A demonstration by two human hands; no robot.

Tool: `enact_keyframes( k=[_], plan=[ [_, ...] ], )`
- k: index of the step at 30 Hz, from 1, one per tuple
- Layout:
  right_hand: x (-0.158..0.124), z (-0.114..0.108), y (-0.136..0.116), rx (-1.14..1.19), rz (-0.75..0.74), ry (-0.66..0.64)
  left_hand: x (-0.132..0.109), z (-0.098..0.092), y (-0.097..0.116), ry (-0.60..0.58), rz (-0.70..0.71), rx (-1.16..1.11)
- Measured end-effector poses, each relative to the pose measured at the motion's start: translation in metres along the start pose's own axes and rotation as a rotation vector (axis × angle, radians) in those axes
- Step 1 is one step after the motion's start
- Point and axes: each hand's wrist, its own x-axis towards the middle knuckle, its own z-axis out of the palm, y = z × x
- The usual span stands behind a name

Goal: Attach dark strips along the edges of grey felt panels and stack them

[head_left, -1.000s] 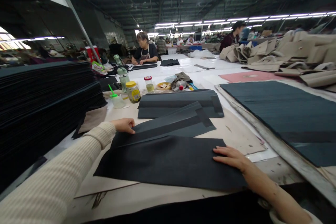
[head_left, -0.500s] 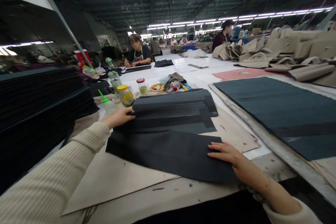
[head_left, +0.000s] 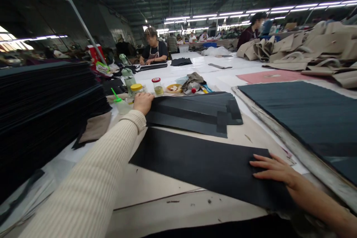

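A long dark fabric piece (head_left: pixel 200 165) lies flat on the brown cardboard (head_left: pixel 145 186) in front of me. My right hand (head_left: pixel 272 169) rests flat on its right end, fingers stretched out. Farther away sits a stack of dark grey folded pieces (head_left: pixel 195 113). My left hand (head_left: pixel 143 102), in a cream ribbed sleeve, is curled over the stack's left end and grips the top piece.
A tall pile of black sheets (head_left: pixel 41 108) fills the left. Jars (head_left: pixel 158 86) and a green-capped squeeze bottle (head_left: pixel 120 105) stand behind the stack. A large dark sheet (head_left: pixel 306 115) lies at right, beige fabric (head_left: pixel 315 52) beyond. Other people work at the far tables.
My left hand has carried the upper grey piece away from me onto the far stack. My right hand slid toward the right end of the near black piece.
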Motion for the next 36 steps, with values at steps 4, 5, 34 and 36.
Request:
enact_keyframes(
  k=[4, 5, 34, 36],
  plan=[
    [0.008, 0.001, -0.002, -0.018, 0.004, 0.009, -0.003, 0.003, 0.002, 0.057, -0.005, -0.011],
    [0.014, 0.003, -0.005, -0.025, 0.004, 0.016, -0.005, 0.003, 0.006, 0.067, -0.002, -0.019],
    [0.153, 0.072, -0.211, 0.081, -0.179, -0.133, -0.166, 0.022, 0.071, -0.269, 0.265, -0.237],
    [0.160, 0.078, -0.211, 0.071, -0.157, -0.144, -0.165, 0.025, 0.069, -0.270, 0.273, -0.224]
  ],
)
